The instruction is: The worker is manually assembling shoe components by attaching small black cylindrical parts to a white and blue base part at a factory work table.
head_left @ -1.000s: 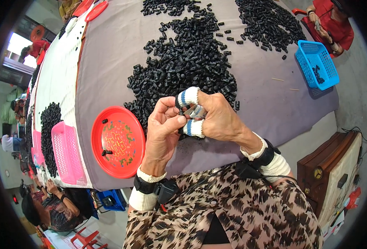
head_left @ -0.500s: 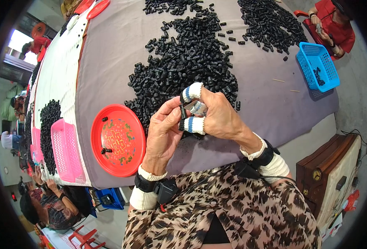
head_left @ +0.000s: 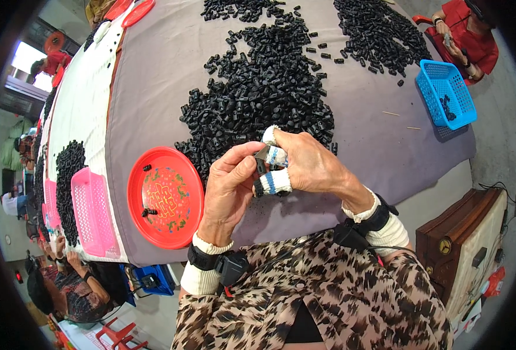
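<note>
Both of my hands meet in front of the large heap of small black cylindrical pieces (head_left: 263, 87). My left hand (head_left: 228, 184) pinches one small black piece (head_left: 261, 167) between thumb and fingers. Knitted white finger covers with blue stripes (head_left: 276, 181) wrap the thumb and fingers of my right hand (head_left: 313, 163). That hand is closed around a flat grey piece (head_left: 262, 153), thin like a blade, at the upper end of the black piece. Its far side is hidden by my fingers. To the left lies a round red tray (head_left: 135, 210) with a few black pieces on it.
A blue basket (head_left: 438, 87) with a few black pieces stands at the right table edge, near a person in red (head_left: 473, 41). Two thin sticks (head_left: 391, 113) lie nearby. Pink baskets (head_left: 91, 210) and more black pieces are left; a wooden cabinet (head_left: 444, 245) is lower right.
My right hand has tilted and its covered fingers have drawn closer together. The flat grey piece now shows between my hands. My left hand has barely moved.
</note>
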`<state>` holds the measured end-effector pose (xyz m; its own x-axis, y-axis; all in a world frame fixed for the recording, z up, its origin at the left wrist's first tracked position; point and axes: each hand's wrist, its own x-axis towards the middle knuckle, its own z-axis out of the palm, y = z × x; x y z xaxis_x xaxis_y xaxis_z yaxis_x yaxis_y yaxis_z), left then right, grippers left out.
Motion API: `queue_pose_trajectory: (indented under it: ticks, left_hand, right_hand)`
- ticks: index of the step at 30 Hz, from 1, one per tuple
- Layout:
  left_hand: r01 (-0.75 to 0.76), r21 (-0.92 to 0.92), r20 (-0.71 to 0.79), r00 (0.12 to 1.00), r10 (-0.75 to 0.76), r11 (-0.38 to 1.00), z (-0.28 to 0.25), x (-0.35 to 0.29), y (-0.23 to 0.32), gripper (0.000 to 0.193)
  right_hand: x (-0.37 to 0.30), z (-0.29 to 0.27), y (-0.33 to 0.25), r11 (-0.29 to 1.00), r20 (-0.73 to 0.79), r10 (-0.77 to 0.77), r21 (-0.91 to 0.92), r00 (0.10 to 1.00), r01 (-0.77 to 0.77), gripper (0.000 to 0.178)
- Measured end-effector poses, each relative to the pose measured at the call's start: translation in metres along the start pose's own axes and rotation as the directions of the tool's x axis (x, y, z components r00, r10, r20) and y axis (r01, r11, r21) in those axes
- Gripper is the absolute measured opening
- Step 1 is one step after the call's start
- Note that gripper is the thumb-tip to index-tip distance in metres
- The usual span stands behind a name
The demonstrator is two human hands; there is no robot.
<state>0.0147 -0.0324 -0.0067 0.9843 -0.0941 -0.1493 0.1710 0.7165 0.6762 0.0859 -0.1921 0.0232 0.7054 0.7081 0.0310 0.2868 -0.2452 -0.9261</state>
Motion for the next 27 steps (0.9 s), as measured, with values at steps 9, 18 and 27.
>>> queue_pose_trajectory:
  ticks: [9, 18, 27]
  left_hand:
    - [0.004, 0.069, -0.006, 1.0, -0.004, 0.998, 0.003, 0.0, 0.002, 0.025]
    - [-0.008, 0.152, -0.048, 0.999, 0.015, 0.988, 0.008, 0.002, 0.004, 0.024]
    - [0.072, -0.066, 0.038, 0.997, -0.07, 0.995, -0.005, 0.001, 0.002, 0.025]
  right_hand:
    - [0.0, -0.002, 0.001, 0.999, 0.035, 0.004, -0.042, 0.999, -0.003, 0.042]
    - [-0.002, -0.001, -0.003, 0.991, 0.07, 0.074, -0.117, 0.995, -0.066, 0.041]
    - [-0.002, -0.003, 0.005, 0.999, 0.012, 0.001, 0.039, 1.0, -0.002, 0.044]
